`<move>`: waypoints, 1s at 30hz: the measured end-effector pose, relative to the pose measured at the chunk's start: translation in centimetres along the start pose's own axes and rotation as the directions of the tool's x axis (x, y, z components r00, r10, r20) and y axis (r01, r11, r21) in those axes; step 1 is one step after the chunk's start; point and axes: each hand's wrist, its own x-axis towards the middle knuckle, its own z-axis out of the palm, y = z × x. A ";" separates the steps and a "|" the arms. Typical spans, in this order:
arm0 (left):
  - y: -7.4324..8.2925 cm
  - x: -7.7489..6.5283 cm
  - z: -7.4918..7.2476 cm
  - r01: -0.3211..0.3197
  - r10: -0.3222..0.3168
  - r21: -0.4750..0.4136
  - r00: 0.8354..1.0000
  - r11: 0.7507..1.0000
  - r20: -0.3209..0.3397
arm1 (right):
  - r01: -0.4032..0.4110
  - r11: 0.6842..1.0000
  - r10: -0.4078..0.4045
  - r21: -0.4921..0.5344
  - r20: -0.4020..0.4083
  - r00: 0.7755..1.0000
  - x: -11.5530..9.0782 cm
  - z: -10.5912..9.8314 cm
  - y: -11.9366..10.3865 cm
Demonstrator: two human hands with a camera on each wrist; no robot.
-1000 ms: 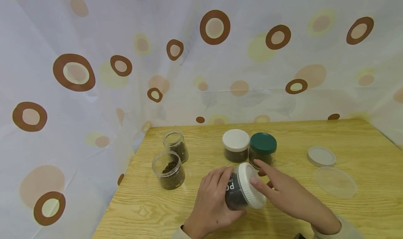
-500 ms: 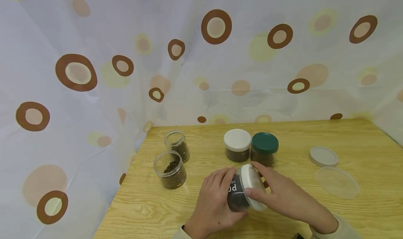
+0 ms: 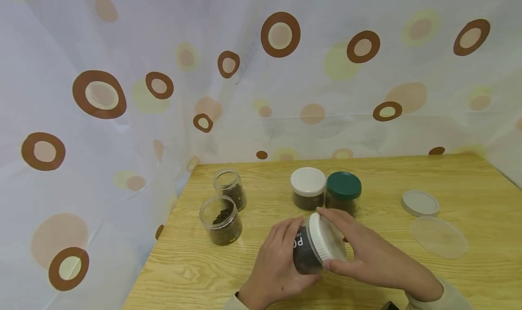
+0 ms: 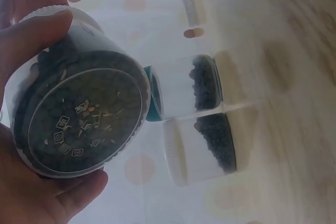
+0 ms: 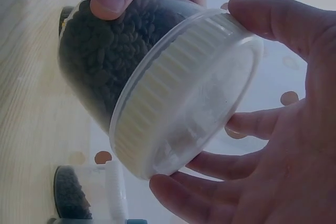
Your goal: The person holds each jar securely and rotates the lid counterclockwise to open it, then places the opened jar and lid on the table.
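Note:
My left hand [image 3: 277,264] grips a clear plastic jar [image 3: 306,254] from the left, fingers over its top and thumb beneath. Dark pellets fill part of the jar, which has a black label with white letters and lies tilted, its mouth to the right. On that mouth sits a white ribbed lid [image 3: 320,237]. My right hand [image 3: 377,255] holds the lid by its rim, thumb on one side and fingertips spread along the other, as the right wrist view shows. Through the jar's base [image 4: 84,121], in the left wrist view, light flecks show among the pellets.
Behind the hands stand a white-lidded jar [image 3: 308,190] and a green-lidded jar [image 3: 343,192], side by side. Two lidless jars of pellets, one nearer [image 3: 224,233] and one farther [image 3: 235,196], are at left. A white lid [image 3: 421,203] and a translucent disc [image 3: 439,237] lie at right.
The right hand's fingers have shifted around the lid, from loosely beside it to a grip on its rim, thumb now lower. The left hand keeps the jar in nearly the same place.

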 end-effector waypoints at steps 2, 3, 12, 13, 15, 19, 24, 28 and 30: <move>-0.1 -0.1 0.0 0.020 -0.019 -0.041 0.999 0.999 0.026 | 0.004 1.000 -0.004 0.002 -0.003 1.000 0.0 -0.1 -0.1; -0.1 -0.2 0.0 0.030 -0.028 -0.063 0.999 0.998 0.038 | 0.004 1.000 -0.003 0.007 -0.004 1.000 0.0 -0.1 -0.1; -0.9 -1.0 -0.4 0.163 -0.119 -0.274 0.978 0.948 0.170 | 0.013 0.996 -0.010 0.085 -0.042 0.999 -0.5 -0.8 -0.1; -1.1 -1.2 -0.5 0.183 -0.130 -0.295 0.973 0.938 0.190 | 0.010 0.995 -0.006 0.100 -0.038 0.999 -0.5 -0.9 -0.2; -1.4 -1.5 -0.6 0.219 -0.144 -0.347 0.962 0.912 0.230 | 0.002 0.992 0.002 0.127 -0.027 1.000 -0.6 -0.9 -0.2; -2.3 -2.5 -1.2 0.310 -0.196 -0.396 0.933 0.864 0.303 | -0.023 0.986 0.022 0.166 0.012 1.000 -0.5 -0.8 -0.1; -4.0 -4.3 -2.0 0.416 -0.289 -0.362 0.889 0.834 0.356 | -0.037 0.983 0.029 0.179 0.051 0.998 -0.4 -0.5 0.0; -5.5 -6.0 -2.9 0.485 -0.360 -0.293 0.848 0.824 0.389 | -0.043 0.986 0.032 0.163 0.069 0.997 -0.4 -0.3 0.2; -6.2 -6.7 -3.4 0.511 -0.393 -0.266 0.833 0.818 0.390 | -0.044 0.987 0.032 0.155 0.079 0.996 -0.4 -0.3 0.3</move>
